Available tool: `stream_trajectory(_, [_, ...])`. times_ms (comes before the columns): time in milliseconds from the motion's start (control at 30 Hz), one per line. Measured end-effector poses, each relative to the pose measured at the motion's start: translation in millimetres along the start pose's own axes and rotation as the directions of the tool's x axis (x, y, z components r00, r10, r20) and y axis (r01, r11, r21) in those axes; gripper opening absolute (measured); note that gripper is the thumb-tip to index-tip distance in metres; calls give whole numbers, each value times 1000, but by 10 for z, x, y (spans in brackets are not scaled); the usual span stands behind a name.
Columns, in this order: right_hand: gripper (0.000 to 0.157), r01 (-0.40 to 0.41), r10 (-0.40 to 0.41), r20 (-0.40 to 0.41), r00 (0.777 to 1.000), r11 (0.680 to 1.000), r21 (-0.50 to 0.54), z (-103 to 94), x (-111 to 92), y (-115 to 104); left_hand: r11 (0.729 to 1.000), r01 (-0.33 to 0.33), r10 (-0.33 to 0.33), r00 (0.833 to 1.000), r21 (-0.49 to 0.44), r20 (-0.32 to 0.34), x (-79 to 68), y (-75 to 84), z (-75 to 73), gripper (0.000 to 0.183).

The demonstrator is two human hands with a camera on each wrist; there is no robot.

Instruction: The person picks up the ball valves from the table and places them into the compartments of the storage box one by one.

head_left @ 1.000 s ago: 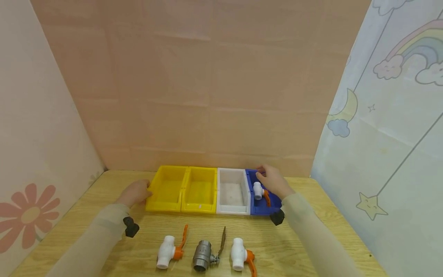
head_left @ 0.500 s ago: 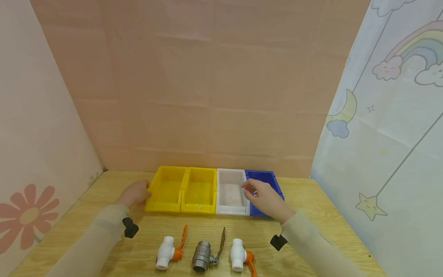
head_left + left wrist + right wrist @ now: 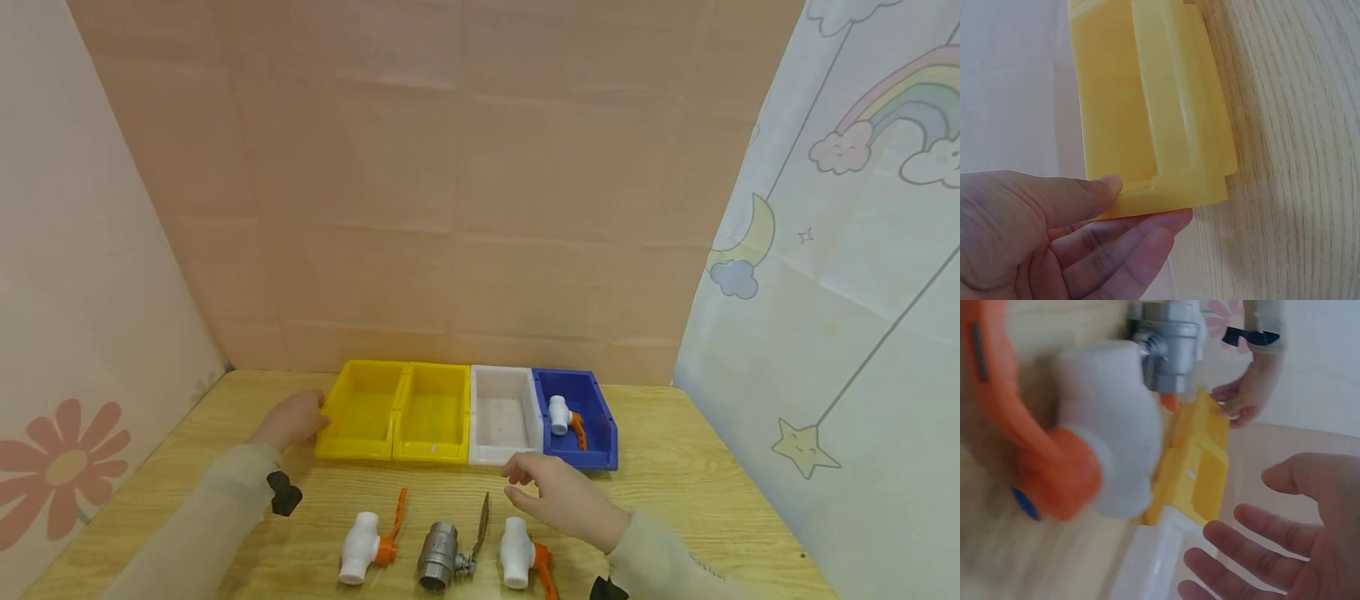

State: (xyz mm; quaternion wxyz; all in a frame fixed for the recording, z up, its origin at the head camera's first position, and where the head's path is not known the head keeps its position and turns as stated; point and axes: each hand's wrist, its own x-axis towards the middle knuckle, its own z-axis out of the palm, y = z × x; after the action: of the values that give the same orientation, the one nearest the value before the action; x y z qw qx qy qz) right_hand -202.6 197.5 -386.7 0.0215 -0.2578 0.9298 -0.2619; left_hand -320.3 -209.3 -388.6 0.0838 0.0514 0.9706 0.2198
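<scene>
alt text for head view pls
A person's left hand holds a yellow bin in a row with a second yellow bin, a white bin and a blue bin on a table. The right hand hovers empty near a white valve; a metal valve and another white valve lie alongside. A third white valve sits in the blue bin.

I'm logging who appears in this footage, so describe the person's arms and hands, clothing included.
The left sleeve and right sleeve are long and pale beige; the right bears small dark marks, too small to read. A black angular piece shows at each wrist. The left hand and right hand wear no gloves.
</scene>
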Motion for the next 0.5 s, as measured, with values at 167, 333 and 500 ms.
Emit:
stream_trajectory(167, [42, -60, 63, 101, 993, 998, -35, 167, -94, 47, 1000, 3, -3, 1000, 5, -1, 9, -7, 2, 36])
stream_trajectory(333, [71, -60, 83, 164, 983, 988, -141, 278, -174, 67, 1000, -10, 11, 1000, 9, -12, 9, -7, 13, 35])
stream_trajectory(500, [78, -44, 73, 209, 975, 989, -139, 327, -228, 76, 1000, -16, 16, 1000, 3, -19, -4, -2, 15, 30])
